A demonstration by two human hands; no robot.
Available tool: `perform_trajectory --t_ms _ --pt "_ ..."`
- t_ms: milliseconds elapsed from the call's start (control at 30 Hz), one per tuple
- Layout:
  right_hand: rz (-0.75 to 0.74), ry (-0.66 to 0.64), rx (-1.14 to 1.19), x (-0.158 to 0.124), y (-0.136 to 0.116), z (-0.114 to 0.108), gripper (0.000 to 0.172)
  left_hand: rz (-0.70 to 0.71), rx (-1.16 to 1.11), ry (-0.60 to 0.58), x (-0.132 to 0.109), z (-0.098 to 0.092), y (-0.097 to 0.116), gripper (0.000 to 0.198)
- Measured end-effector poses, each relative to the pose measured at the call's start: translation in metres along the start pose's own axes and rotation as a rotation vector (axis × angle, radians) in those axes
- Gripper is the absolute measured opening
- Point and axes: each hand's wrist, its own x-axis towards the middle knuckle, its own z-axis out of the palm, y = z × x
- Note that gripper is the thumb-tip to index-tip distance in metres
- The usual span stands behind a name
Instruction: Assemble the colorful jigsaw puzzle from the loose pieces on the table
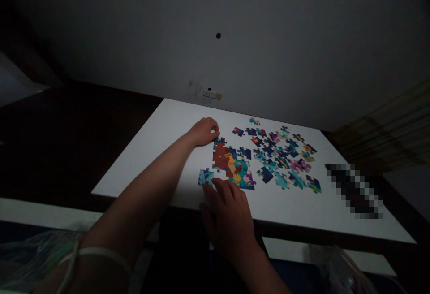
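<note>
A partly joined jigsaw puzzle [222,156] in brown, yellow and teal lies flat on the white table [148,155]. At its upper left corner is my left hand [203,131]. Its fingers are curled, with thumb and index tips together beside the corner piece [220,140]; whether they grip anything there is hidden. My right hand [230,209] reaches in over the near table edge with its fingers apart. Its fingertips touch a blue-striped puzzle piece [205,176], which lies flat left of the joined part's lower edge. The thumb is apart from that piece.
Several loose puzzle pieces [268,150] spread over the table to the right of the joined part. A dark, pixelated item [354,191] lies near the right edge. Behind the table stands a grey wall with a socket strip [212,94]. Clear plastic bags [342,269] show below the table.
</note>
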Motion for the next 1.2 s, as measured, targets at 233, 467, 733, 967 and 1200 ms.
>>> perform_trajectory --t_ms 233,467,733,967,1200 --pt "0.001 0.038 0.036 -0.006 0.003 0.003 0.044 0.009 -0.002 -0.007 -0.001 -0.001 0.000 0.012" --pt "0.000 0.075 0.074 -0.008 0.004 0.006 0.043 0.023 0.009 -0.018 -0.002 -0.002 -0.001 0.010" --pt "-0.028 0.103 0.070 -0.006 0.003 0.006 0.042 0.008 0.007 -0.007 -0.004 -0.004 -0.002 0.012" --pt "-0.038 0.126 0.082 -0.006 0.000 0.009 0.045 0.007 -0.002 0.001 -0.004 -0.005 -0.004 0.012" --pt "-0.039 0.128 0.058 -0.004 0.002 0.011 0.041 0.017 -0.027 0.008 -0.004 -0.007 -0.004 0.011"
